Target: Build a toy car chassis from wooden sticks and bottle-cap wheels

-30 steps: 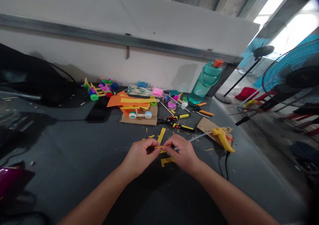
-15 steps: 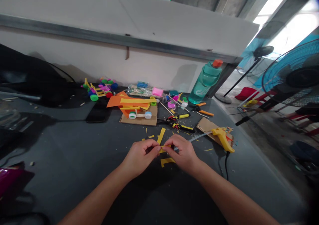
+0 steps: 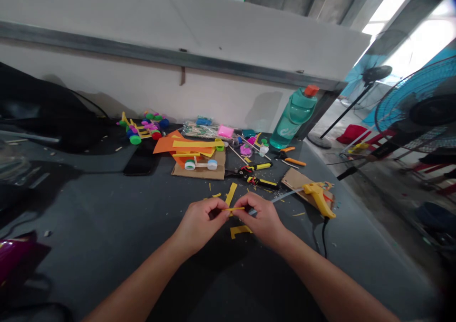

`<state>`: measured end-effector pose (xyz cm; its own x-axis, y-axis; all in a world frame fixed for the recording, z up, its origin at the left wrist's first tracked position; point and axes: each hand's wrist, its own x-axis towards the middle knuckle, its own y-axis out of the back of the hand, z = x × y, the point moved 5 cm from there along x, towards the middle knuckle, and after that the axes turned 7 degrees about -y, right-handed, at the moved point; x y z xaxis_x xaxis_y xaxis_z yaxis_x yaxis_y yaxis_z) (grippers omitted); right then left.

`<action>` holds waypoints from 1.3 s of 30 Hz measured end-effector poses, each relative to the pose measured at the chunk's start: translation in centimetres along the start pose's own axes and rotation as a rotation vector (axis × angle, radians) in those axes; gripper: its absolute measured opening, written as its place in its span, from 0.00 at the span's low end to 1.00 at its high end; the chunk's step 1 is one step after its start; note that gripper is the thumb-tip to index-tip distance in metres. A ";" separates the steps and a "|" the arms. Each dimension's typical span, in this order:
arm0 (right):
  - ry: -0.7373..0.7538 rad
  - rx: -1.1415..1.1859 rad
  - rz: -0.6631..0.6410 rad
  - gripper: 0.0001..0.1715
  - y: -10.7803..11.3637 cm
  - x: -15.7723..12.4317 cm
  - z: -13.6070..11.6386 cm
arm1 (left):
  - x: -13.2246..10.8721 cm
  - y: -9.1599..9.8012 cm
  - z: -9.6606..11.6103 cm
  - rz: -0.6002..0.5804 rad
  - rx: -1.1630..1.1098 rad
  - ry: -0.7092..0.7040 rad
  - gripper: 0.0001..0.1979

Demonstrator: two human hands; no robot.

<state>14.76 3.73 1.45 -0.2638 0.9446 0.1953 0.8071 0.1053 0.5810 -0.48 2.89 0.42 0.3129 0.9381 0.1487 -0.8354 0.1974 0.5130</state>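
Strip of yellow paper was pinched between the fingertips of the left hand and the right hand, both curled closed on it over a dark desk. Yellow offcuts lay scattered just below and ahead of the hands. A yellow hot glue gun rested on a cardboard piece to the right, near yellow-handled pliers. Farther on stood a teal water bottle, beyond a small toy car with bottle-cap wheels on orange paper and cardboard.
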 end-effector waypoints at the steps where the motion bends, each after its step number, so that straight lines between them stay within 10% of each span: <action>1: -0.013 0.009 -0.004 0.02 0.0 0.0 0.0 | 0.0 0.0 0.0 0.003 0.006 -0.003 0.08; 26: 0.036 0.040 0.105 0.07 0.3 -0.5 -0.5 | -0.2 -0.3 0.5 -0.050 -0.122 0.016 0.12; 39: -0.197 0.147 0.025 0.08 0.1 0.1 0.3 | -0.2 -0.1 -0.1 0.098 -0.071 -0.017 0.08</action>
<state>14.99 3.90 1.29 -0.1460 0.9884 0.0421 0.8840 0.1112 0.4541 -0.47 2.70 0.28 0.2352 0.9490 0.2100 -0.8920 0.1249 0.4344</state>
